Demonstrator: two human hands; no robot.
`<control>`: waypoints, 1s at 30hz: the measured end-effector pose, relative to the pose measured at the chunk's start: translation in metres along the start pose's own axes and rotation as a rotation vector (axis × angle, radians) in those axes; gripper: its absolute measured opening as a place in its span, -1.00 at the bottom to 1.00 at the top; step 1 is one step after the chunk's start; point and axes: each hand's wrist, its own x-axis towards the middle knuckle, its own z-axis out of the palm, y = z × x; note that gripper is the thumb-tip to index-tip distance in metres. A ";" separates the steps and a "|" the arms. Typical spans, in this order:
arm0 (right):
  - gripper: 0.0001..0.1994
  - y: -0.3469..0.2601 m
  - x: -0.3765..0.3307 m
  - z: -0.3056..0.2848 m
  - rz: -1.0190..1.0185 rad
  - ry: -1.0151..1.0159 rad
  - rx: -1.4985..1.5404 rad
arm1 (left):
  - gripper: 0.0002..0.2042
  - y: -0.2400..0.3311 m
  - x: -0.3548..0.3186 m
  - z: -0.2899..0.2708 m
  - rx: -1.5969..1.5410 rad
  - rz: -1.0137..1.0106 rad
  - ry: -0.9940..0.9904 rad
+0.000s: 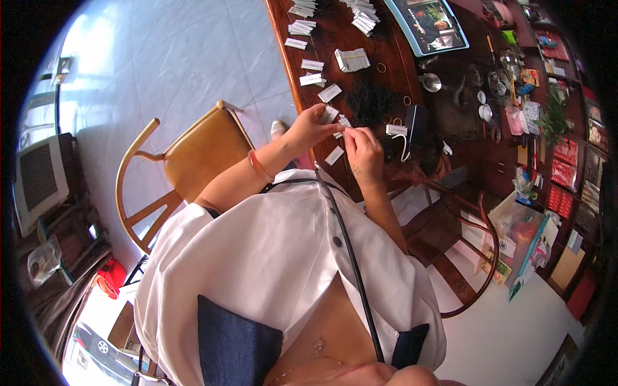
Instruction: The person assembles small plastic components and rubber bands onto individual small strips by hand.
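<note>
**White tag (329,114) in the left hand (314,128), plenty of others spread over the surface (400,78)**

So both hands are up close together above the near left part of a dark wooden surface. The left one has the white tag pinched between thumb and fingers, pretty narrow grip. The right hand (364,153) is right beside it, fingers bunched in tight by a small white bit near the tag. Honestly can't tell if it's gripping that or just touching, it's too small to make out. There's a reddish-brown bracelet (259,166) on the left wrist.

Around them: loose tags (312,79) run in a rough line along the left edge, and a single tag (334,155) lies just below the hands. A neat stack of tags (352,60) sits farther up, with fanned piles (365,19) toward the far end. Just past the hands there's a messy heap of black strings (370,103), and some thin yellow rings (378,67) are dotted near it.

Over to the right of the hands, a white bundle (396,130) lies next to a dark box (417,125), with a curved white cord (407,149) beside them. A tablet (431,27) with a lit screen is at the far end, and a tan-seated chair (205,141) stands left of the person.
</note>
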 end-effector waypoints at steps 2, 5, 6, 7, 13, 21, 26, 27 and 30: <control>-0.87 0.001 0.003 -0.002 -0.007 0.004 -0.024 | -0.82 -0.001 0.001 0.002 -0.116 -0.012 -0.007; -0.90 -0.007 0.014 -0.008 -0.013 0.054 -0.020 | -0.83 -0.010 0.004 0.003 -0.272 0.007 -0.043; -0.90 -0.009 0.017 -0.007 -0.014 0.054 -0.019 | -0.83 -0.012 0.004 0.003 -0.311 0.037 -0.073; -0.89 -0.011 0.019 -0.005 -0.018 0.051 -0.027 | -0.83 -0.014 0.004 0.003 -0.311 0.036 -0.071; -0.87 -0.011 0.024 0.003 0.015 0.059 -0.047 | -0.89 0.007 -0.011 0.014 -0.133 0.134 -0.006; -0.87 -0.013 0.025 0.002 0.068 0.041 -0.045 | -0.82 0.000 -0.012 0.015 0.396 0.388 0.088; -0.89 -0.013 0.025 0.004 0.098 0.070 -0.009 | -0.71 0.017 -0.016 0.015 0.705 0.577 0.167; -0.89 -0.013 0.025 0.005 0.097 0.068 -0.007 | -0.69 0.014 -0.013 0.013 0.803 0.722 0.205; -0.89 -0.011 0.024 0.009 0.117 0.119 0.096 | -0.72 0.015 -0.013 0.007 0.908 0.709 0.173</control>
